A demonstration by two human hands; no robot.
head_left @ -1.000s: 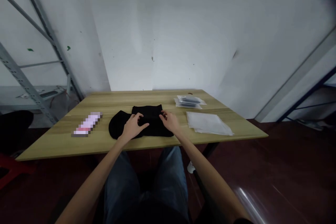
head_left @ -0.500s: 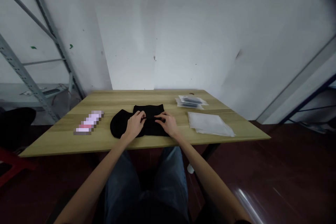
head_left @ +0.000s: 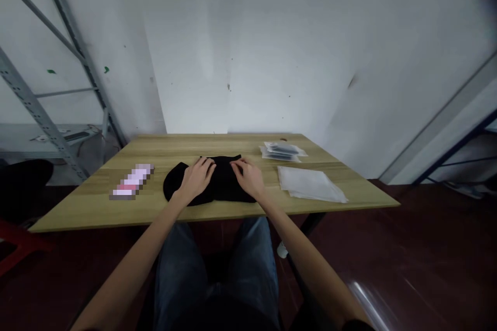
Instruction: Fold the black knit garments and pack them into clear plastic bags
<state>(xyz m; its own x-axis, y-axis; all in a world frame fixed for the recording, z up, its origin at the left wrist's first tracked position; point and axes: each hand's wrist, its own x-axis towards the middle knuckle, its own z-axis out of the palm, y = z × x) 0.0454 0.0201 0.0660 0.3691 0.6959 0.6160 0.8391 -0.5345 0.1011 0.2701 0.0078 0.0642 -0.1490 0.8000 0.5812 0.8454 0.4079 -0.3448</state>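
A black cloth item point(head_left: 227, 182) lies on the wooden table, close to its front edge, with a rounded part at its left end. My left hand point(head_left: 196, 177) rests on the left half of the cloth, fingers spread over it and pointing away from me. On the right half, my right hand point(head_left: 247, 176) has its thumb and forefinger pinched together at the upper part of the black cloth. Folds beneath both palms are hidden.
To the right lie a stack of translucent bags point(head_left: 312, 184) and, farther back, several packed clear bags point(head_left: 282, 151). A blurred phone-like object point(head_left: 132, 182) lies left. A metal rack point(head_left: 42, 119) stands beside the wooden table point(head_left: 89, 207).
Both hands have moved slightly away from me across the cloth. The fold that was between the fingertips now lies flatter, and the left fingers have gone from pinching to spread.
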